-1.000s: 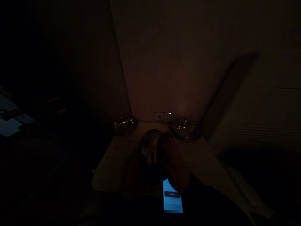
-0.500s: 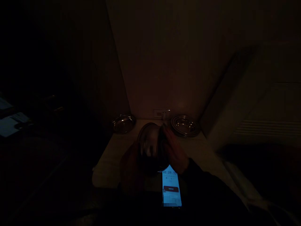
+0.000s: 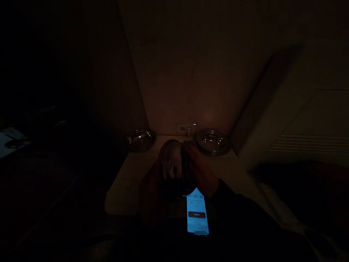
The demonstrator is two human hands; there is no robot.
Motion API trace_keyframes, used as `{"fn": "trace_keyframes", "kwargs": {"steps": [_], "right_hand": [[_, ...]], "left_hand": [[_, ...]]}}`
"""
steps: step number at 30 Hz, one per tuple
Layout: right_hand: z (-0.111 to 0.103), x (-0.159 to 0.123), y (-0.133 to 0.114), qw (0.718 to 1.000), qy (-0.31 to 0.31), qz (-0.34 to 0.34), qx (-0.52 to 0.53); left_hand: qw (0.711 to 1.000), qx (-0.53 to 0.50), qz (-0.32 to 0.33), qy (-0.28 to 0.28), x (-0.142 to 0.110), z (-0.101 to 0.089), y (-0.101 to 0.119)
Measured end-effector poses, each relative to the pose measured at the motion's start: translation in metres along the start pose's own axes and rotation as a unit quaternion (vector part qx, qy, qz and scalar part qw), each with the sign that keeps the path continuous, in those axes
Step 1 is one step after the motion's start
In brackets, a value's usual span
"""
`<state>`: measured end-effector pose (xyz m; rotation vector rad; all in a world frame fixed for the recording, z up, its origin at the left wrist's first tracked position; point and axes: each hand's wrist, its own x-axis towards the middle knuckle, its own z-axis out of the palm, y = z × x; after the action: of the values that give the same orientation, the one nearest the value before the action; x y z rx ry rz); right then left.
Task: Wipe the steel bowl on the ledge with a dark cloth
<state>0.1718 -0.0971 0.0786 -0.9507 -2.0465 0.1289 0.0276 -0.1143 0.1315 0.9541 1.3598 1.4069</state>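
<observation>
A shiny round metal dish [image 3: 171, 160] is held up, tilted, above the table, its outer surface catching faint reflections. My left hand [image 3: 149, 191] is closed on its left and lower side, mostly lost in the dark. Against the dish's right side my right hand [image 3: 203, 173] presses, fingers together and pointing up and left. Between those fingers and the metal lies a dark, cloth-like patch [image 3: 185, 158], too dim to make out fully. Just below the dish, a lit phone [image 3: 196, 214] shows a running timer; its top edge is partly covered.
On the small pale table [image 3: 122, 193], a metal dish [image 3: 141, 141] sits at the back left and a stack of metal dishes [image 3: 214, 142] at the back right. A wall socket [image 3: 186, 128] with a plug is behind. The room is very dark.
The right hand and dark patch have shifted slightly left over the dish. The whole view has moved a little, and the phone's timer has advanced by a second or so.
</observation>
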Motion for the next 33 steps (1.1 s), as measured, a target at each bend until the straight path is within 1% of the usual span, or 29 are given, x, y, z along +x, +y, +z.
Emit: {"fn": "trace_keyframes", "kwargs": {"steps": [1, 2, 3, 5, 6, 8, 9, 10, 11, 13, 14, 15, 17, 18, 19, 21, 22, 23, 25, 26, 27, 29, 30, 31, 33], "right_hand": [[0.0, 0.0, 0.0, 0.999, 0.011, 0.032, 0.0], [0.0, -0.001, 0.0, 0.999, 0.01, 0.043, -0.002], [-0.001, -0.002, -0.001, 1.0, -0.004, 0.028, -0.003], [-0.001, -0.002, -0.002, 0.999, -0.033, -0.028, 0.002], [-0.002, -0.002, -0.002, 0.999, -0.027, -0.03, 0.006], [-0.002, 0.0, -0.004, 1.0, 0.009, 0.018, 0.007], [-0.001, 0.0, -0.005, 0.999, 0.02, 0.042, 0.003], [-0.001, 0.0, -0.007, 0.999, 0.02, 0.044, -0.003], [0.0, 0.0, -0.009, 1.0, 0.007, 0.019, -0.01], [0.003, 0.0, -0.012, 0.998, -0.022, -0.065, -0.015], [0.003, -0.001, -0.013, 0.997, -0.019, -0.078, -0.012], [0.004, -0.001, -0.014, 0.998, -0.005, -0.063, -0.007], [0.004, -0.002, -0.013, 1.0, 0.025, 0.007, -0.005], [0.005, -0.002, -0.013, 0.999, 0.025, 0.028, -0.01], [0.005, -0.003, -0.012, 0.999, 0.017, 0.021, -0.017], [0.005, -0.005, -0.009, 0.998, -0.012, -0.054, -0.021], [0.005, -0.006, -0.007, 0.997, -0.015, -0.07, -0.016], [0.005, -0.007, -0.006, 0.998, -0.006, -0.058, -0.009], [0.005, -0.008, -0.003, 1.0, 0.018, 0.008, 0.0], [0.005, -0.009, -0.003, 0.999, 0.015, 0.03, -0.002], [0.005, -0.009, -0.003, 1.0, 0.002, 0.028, -0.005], [0.006, -0.01, -0.003, 0.999, -0.035, -0.035, -0.001], [0.007, -0.01, -0.003, 0.998, -0.034, -0.045, 0.005], [0.007, -0.01, -0.002, 0.999, -0.019, -0.033, 0.011], [0.008, -0.009, -0.002, 0.999, 0.014, 0.026, 0.015]], "left_hand": [[1.0, -0.004, -0.003, -0.003, -0.001, 0.001, 0.002], [1.0, -0.014, -0.006, 0.003, -0.001, 0.003, 0.004], [0.999, -0.028, -0.012, 0.015, -0.001, 0.004, 0.005], [0.997, -0.06, -0.032, 0.034, -0.001, 0.006, 0.007], [0.995, -0.075, -0.051, 0.033, -0.001, 0.007, 0.007], [0.994, -0.083, -0.075, 0.02, -0.001, 0.007, 0.007], [0.994, -0.077, -0.072, 0.015, -0.001, 0.006, 0.007], [0.996, -0.066, -0.064, 0.017, -0.001, 0.005, 0.006], [0.997, -0.051, -0.052, 0.019, -0.001, 0.004, 0.006], [0.999, -0.021, -0.03, 0.028, -0.001, 0.003, 0.007], [0.999, -0.009, -0.025, 0.029, -0.001, 0.003, 0.007], [0.999, 0.004, -0.021, 0.03, -0.002, 0.003, 0.007], [0.999, 0.029, -0.003, 0.036, -0.002, 0.003, 0.004], [0.998, 0.042, 0.009, 0.045, -0.002, 0.003, 0.002], [0.997, 0.054, 0.021, 0.052, -0.001, 0.003, 0.0], [0.995, 0.071, 0.037, 0.062, 0.0, 0.002, -0.005], [0.995, 0.076, 0.04, 0.059, 0.001, 0.001, -0.007], [0.994, 0.081, 0.043, 0.051, 0.001, 0.001, -0.008], [0.995, 0.083, 0.04, 0.037, 0.001, 0.0, -0.007], [0.996, 0.08, 0.037, 0.034, 0.001, -0.001, -0.005], [0.996, 0.074, 0.032, 0.036, 0.001, -0.001, -0.004], [0.998, 0.052, 0.018, 0.042, 0.001, 0.0, -0.002], [0.998, 0.041, 0.012, 0.041, 0.001, 0.0, -0.002], [0.999, 0.033, 0.008, 0.039, 0.0, 0.0, -0.003], [0.998, 0.028, 0.013, 0.046, 0.001, 0.0, -0.007]]}}
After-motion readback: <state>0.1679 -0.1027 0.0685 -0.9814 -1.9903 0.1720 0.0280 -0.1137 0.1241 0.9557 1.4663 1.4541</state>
